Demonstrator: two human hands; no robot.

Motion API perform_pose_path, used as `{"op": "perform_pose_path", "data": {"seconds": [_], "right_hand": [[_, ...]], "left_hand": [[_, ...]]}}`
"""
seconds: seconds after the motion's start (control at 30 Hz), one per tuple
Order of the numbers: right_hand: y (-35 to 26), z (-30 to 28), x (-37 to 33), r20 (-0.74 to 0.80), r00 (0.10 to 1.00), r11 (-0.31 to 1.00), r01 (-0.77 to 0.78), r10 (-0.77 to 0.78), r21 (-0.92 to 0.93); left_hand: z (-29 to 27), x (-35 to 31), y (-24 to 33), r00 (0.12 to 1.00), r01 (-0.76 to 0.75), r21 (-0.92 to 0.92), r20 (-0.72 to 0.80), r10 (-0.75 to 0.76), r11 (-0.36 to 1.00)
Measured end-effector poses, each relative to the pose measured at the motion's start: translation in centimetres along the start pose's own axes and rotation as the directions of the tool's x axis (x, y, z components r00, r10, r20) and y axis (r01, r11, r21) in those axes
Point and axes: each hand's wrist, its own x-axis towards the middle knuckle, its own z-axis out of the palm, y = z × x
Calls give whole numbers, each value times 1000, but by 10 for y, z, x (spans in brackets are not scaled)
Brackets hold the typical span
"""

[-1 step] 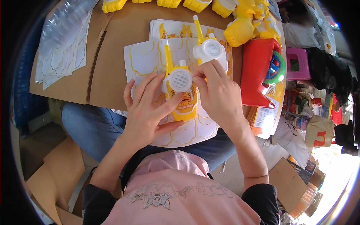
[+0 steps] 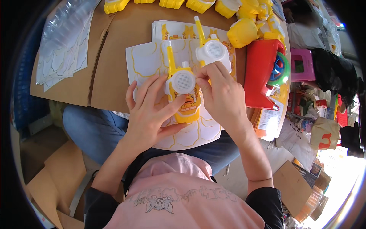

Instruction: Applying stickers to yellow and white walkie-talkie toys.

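A yellow and white toy walkie-talkie (image 2: 183, 82) lies face up on sticker sheets (image 2: 143, 57), its antenna pointing away from me. On its lower front is a duck-picture sticker (image 2: 189, 102). My left hand (image 2: 150, 108) grips the toy's left side and lower end, thumb across the front. At its upper right edge, the thumb and forefinger of my right hand (image 2: 220, 89) are pinched together. What they hold, if anything, is hidden. Just beyond that hand lies a second walkie-talkie (image 2: 214, 51), with a white round speaker grille and a yellow antenna.
Several yellow toy bodies (image 2: 171, 3) line the table's far edge, with more piled at the far right. To the right stands a red tape dispenser (image 2: 259, 72) with a green roll (image 2: 284, 70). Clear plastic and cut sheets (image 2: 65, 49) lie on the cardboard (image 2: 118, 45) at left.
The second walkie-talkie has shifted very slightly to the left. Both hands and the held toy look almost unmoved.
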Motion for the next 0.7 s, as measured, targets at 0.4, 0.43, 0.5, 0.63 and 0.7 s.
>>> {"op": "perform_pose_path", "data": {"seconds": [0.4, 0.43, 0.5, 0.63, 0.7], "right_hand": [[9, -20, 15, 130, 971, 905, -233, 199, 355], [3, -30, 10, 162, 957, 886, -286, 242, 365], [-3, -39, 0, 329, 901, 853, -394, 283, 344], [-12, -17, -14, 307, 927, 873, -323, 214, 366], [-14, -9, -15, 216, 941, 871, -324, 259, 370]], "left_hand": [[-1, -3, -1, 1000, 27, 1, 13, -27, 1000], [-1, -2, 0, 999, 30, 1, 12, -30, 1000], [-1, -2, 1, 1000, 22, -1, 2, -22, 1000], [1, -3, 1, 999, 39, 18, -5, -39, 999], [3, -3, 0, 999, 34, 21, -14, -34, 999]]}}
